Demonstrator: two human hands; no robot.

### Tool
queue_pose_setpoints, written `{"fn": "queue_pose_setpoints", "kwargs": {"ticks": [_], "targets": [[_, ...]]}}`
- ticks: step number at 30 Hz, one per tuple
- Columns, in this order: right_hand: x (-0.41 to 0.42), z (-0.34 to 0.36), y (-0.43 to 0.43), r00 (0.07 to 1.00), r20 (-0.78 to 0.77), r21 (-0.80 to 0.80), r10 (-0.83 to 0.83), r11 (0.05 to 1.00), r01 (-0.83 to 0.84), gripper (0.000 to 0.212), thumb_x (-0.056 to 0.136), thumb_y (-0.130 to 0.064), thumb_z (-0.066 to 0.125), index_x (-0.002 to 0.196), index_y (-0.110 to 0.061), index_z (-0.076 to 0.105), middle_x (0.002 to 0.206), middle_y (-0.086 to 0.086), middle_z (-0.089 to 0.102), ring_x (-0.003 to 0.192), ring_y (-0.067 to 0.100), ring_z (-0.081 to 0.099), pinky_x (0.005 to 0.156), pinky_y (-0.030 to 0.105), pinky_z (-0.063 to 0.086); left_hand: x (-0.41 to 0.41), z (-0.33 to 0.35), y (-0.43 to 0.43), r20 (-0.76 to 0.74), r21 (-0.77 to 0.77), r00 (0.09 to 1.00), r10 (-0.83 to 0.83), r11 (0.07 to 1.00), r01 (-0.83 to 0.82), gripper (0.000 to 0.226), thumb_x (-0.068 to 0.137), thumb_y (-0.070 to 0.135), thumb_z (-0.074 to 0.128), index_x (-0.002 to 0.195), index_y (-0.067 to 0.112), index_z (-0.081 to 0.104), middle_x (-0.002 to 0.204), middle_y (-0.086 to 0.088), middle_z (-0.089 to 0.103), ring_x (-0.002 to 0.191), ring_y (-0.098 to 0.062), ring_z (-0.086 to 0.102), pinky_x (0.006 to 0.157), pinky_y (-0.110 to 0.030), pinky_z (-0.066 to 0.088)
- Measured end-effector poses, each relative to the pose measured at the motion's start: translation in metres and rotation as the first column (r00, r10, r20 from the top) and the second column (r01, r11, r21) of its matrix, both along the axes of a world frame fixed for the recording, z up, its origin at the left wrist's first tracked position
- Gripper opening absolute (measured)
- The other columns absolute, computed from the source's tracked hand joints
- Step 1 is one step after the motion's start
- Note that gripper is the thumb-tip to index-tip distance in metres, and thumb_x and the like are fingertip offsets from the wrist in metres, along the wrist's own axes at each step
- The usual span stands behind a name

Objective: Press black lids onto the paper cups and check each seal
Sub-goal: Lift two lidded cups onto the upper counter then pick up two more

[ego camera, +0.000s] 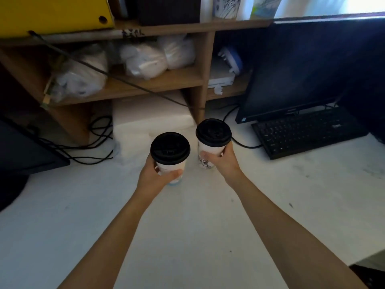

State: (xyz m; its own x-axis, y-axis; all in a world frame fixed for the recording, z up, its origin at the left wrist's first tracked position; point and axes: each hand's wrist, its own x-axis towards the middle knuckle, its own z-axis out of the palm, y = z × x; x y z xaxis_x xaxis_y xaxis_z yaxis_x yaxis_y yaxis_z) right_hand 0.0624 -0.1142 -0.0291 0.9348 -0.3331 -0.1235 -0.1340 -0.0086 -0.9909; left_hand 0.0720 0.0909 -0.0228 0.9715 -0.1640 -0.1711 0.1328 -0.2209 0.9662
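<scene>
Two white paper cups stand upright near the middle of the white desk, each capped with a black lid. My left hand (155,174) wraps around the left cup (169,166), whose black lid (170,148) sits flat on the rim. My right hand (224,158) grips the right cup (209,150), printed with a dark flower pattern low on its side, under its own black lid (213,132). The cups are a small gap apart. Whether their bases touch the desk is hidden by my hands.
A black keyboard (308,133) and monitor (302,65) stand at the right. A wooden shelf (145,86) with plastic bags rises behind the cups, a white block (150,119) under it. Cables (93,142) and a dark device (25,149) lie left.
</scene>
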Motion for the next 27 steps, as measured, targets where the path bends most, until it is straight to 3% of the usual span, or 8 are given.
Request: {"fn": "queue_pose_setpoints", "kwargs": {"ticks": [6,11,15,19,22,27], "targets": [[-0.018,0.062,-0.031,0.999,0.025,-0.034,-0.039,0.999,0.039,0.077,0.072,-0.01,0.079,0.135,-0.023,0.037,0.118,-0.01,0.054,0.105,0.007,0.055,0.071,0.01,0.048,0.006,0.059,-0.034,0.066,-0.073,0.995,-0.079,0.994,0.084,0.077,0.07,0.009,0.08,0.136,0.019,0.042,0.127,0.003,0.055,0.111,-0.015,0.053,0.09,-0.028,0.046],[-0.036,0.121,-0.06,0.994,0.085,-0.055,-0.072,0.996,0.077,0.065,0.072,-0.011,0.079,0.122,-0.026,0.04,0.115,-0.006,0.059,0.096,0.0,0.058,0.072,0.015,0.051,0.006,0.115,-0.068,0.139,-0.171,0.981,-0.137,0.972,0.16,0.064,0.072,0.005,0.077,0.125,0.024,0.046,0.112,0.011,0.056,0.093,-0.003,0.057,0.066,-0.009,0.046],[-0.05,0.159,-0.079,0.985,0.143,-0.067,-0.095,0.992,0.106,0.063,0.07,-0.017,0.081,0.12,-0.025,0.045,0.118,0.001,0.062,0.105,0.013,0.062,0.085,0.032,0.054,0.008,0.148,-0.09,0.185,-0.21,0.967,-0.176,0.954,0.214,0.062,0.07,0.008,0.079,0.119,0.028,0.047,0.107,0.014,0.06,0.094,0.001,0.059,0.068,-0.012,0.049],[-0.06,0.19,-0.102,0.97,0.208,-0.046,-0.124,0.99,0.136,0.058,0.072,-0.013,0.079,0.12,-0.021,0.047,0.118,0.003,0.062,0.107,0.016,0.062,0.087,0.034,0.054,0.009,0.177,-0.116,0.221,-0.202,0.947,-0.231,0.939,0.277,0.06,0.068,0.011,0.081,0.117,0.026,0.049,0.112,0.008,0.063,0.101,-0.008,0.061,0.08,-0.027,0.054],[-0.059,0.21,-0.126,0.961,0.241,-0.047,-0.136,0.987,0.152,0.061,0.072,-0.013,0.079,0.124,-0.016,0.047,0.118,0.004,0.063,0.108,0.016,0.062,0.087,0.031,0.054,0.01,0.201,-0.144,0.271,-0.192,0.927,-0.26,0.929,0.317,0.054,0.071,0.009,0.078,0.113,0.026,0.048,0.1,0.018,0.061,0.09,0.005,0.058,0.069,-0.012,0.053],[-0.05,0.247,-0.179,0.946,0.286,-0.069,-0.151,0.982,0.178,0.064,0.07,-0.019,0.08,0.126,-0.017,0.049,0.117,0.001,0.065,0.106,0.015,0.064,0.089,0.032,0.053,0.022,0.244,-0.201,0.284,-0.206,0.917,-0.279,0.916,0.343,0.052,0.072,0.01,0.078,0.109,0.03,0.047,0.096,0.02,0.059,0.085,0.007,0.057,0.065,-0.011,0.051]]}}
